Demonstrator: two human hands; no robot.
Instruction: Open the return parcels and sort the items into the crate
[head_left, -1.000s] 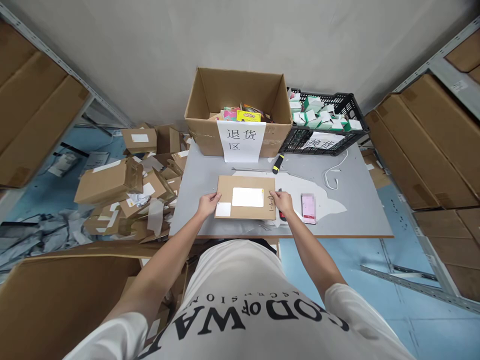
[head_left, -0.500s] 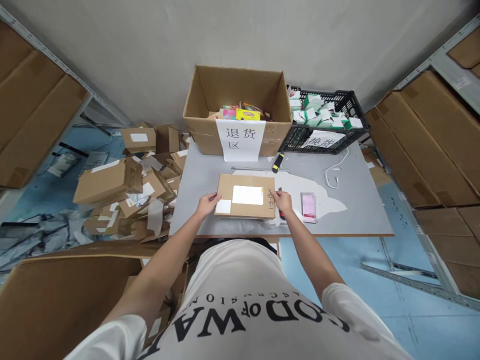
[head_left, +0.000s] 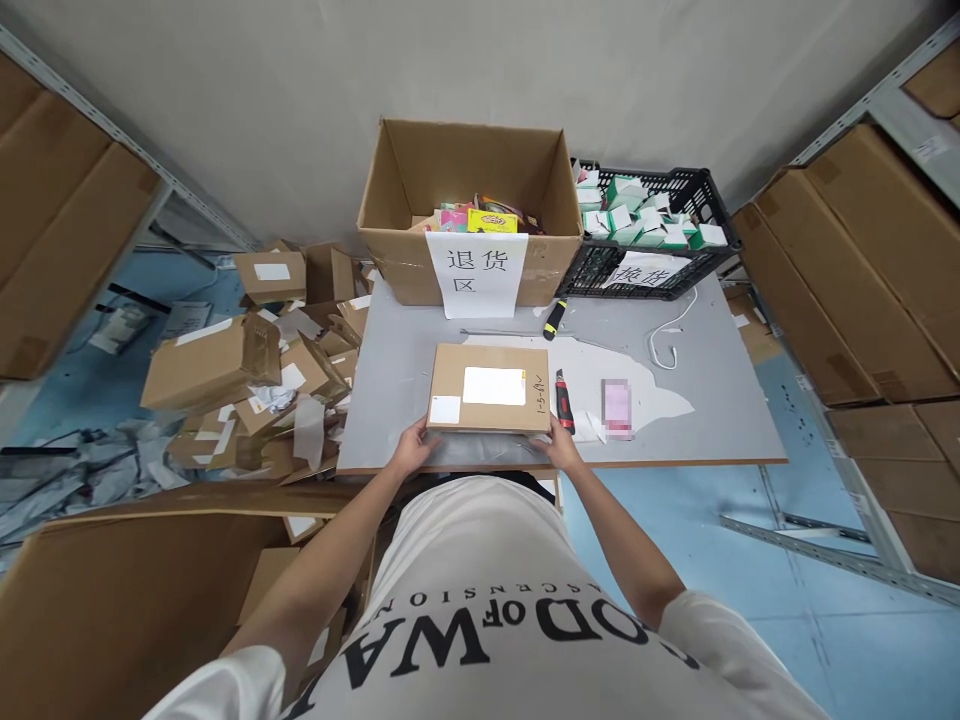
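The left hand (head_left: 413,452) grips the near left corner of a flat cardboard parcel (head_left: 489,388), fingers curled against its front edge, and the right hand (head_left: 559,449) grips the near right corner the same way. The parcel lies flat on the grey table (head_left: 390,370), close to its front edge, with a large white label and a smaller one on top (and handwriting along its right side). Just right of the parcel lies a red and black utility knife (head_left: 562,402), and beyond that a pink phone (head_left: 616,408) on a white sheet. Farther back stand an open cardboard box (head_left: 469,215) with a paper sign, a black crate (head_left: 649,235) of small green and white boxes, and a white cable (head_left: 673,335). Opened cartons (head_left: 225,370) litter the floor to the left.
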